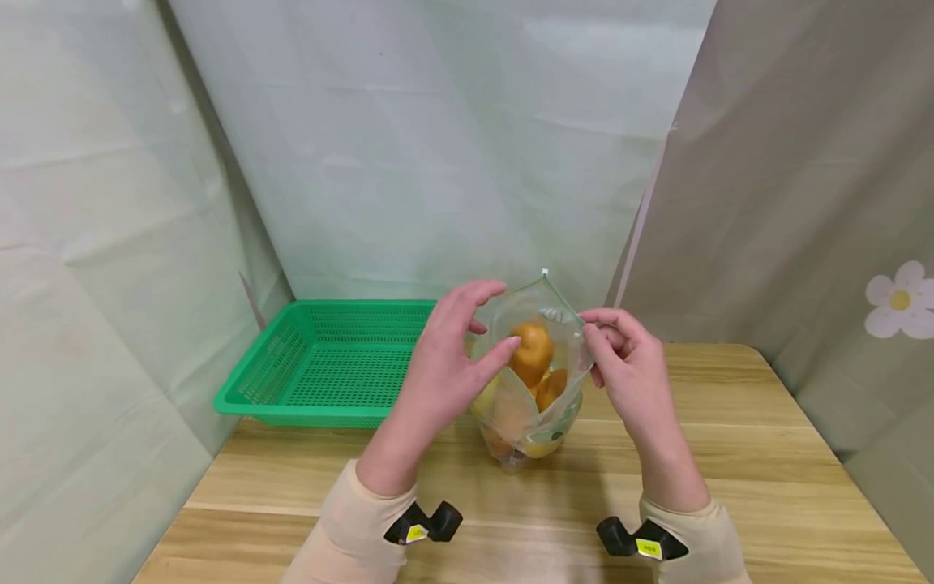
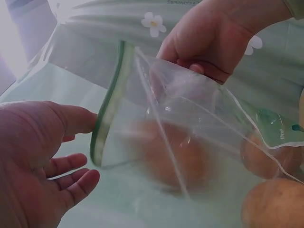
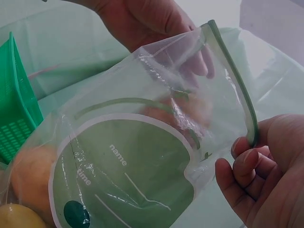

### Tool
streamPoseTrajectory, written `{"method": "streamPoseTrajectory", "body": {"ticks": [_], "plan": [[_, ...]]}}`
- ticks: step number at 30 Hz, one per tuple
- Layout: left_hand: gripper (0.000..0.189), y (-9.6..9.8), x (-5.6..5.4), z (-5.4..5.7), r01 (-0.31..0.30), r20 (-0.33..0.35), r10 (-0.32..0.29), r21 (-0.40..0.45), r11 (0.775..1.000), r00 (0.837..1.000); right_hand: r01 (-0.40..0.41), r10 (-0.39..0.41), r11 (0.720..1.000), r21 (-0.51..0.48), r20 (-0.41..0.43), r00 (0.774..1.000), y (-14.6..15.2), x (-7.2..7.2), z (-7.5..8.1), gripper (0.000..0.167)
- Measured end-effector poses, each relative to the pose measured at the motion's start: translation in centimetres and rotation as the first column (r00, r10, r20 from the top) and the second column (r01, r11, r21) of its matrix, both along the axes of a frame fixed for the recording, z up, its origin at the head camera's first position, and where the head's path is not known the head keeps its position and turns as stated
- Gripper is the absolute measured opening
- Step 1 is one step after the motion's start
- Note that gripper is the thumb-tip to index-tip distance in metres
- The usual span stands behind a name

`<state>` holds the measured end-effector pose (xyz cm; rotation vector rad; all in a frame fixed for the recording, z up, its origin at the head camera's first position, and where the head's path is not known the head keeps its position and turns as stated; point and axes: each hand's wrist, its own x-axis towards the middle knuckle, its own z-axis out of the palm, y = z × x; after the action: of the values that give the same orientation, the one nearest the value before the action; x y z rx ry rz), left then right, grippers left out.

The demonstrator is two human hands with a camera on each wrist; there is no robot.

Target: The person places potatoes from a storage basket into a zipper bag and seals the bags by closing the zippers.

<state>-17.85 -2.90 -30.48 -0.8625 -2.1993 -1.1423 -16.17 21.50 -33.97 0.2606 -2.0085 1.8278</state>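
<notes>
A clear zip bag (image 1: pixel 503 405) with a green zip edge stands on the wooden table, its mouth spread wide. My right hand (image 1: pixel 633 369) pinches the green edge at the right, clearly so in the right wrist view. On the other side, my left hand (image 1: pixel 456 349) has its fingers spread around the mouth; a fingertip meets the green edge (image 2: pixel 105 109) in the left wrist view. Just inside the mouth is an orange-coloured round fruit (image 1: pixel 531 349), blurred in the left wrist view. More orange and yellow fruit (image 2: pixel 273 204) fills the bottom. A green label (image 3: pixel 123 166) reads "name" and "time".
A green plastic basket (image 1: pixel 343 418) with slotted walls sits at the left of the table (image 1: pixel 693 454), close behind my left hand. Pale cloth (image 1: pixel 438 162) hangs behind and on both sides, with a white flower (image 1: pixel 899 300) printed at right.
</notes>
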Motion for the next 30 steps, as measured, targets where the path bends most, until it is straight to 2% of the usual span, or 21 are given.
{"method": "streamPoseTrajectory", "body": {"ticks": [10, 19, 30], "plan": [[0.058, 0.0, 0.1, -0.5, 0.004, -0.017, -0.004, 0.002, 1.000, 1.000, 0.001, -0.001, 1.000, 0.002, 0.005, 1.000, 0.0, 0.0, 0.0, 0.017], [0.054, 0.1, 0.1, -1.0, 0.018, 0.025, -0.018, 0.005, 1.000, 1.000, 0.005, -0.006, 1.000, 0.014, 0.012, 1.000, 0.1, -0.1, 0.0, 0.018], [0.049, -0.1, 0.8, -1.9, 0.029, 0.096, -0.032, 0.035, 0.999, 0.995, -0.001, 0.001, 1.000, 0.009, 0.013, 1.000, 0.2, 0.0, -0.3, 0.019]]}}
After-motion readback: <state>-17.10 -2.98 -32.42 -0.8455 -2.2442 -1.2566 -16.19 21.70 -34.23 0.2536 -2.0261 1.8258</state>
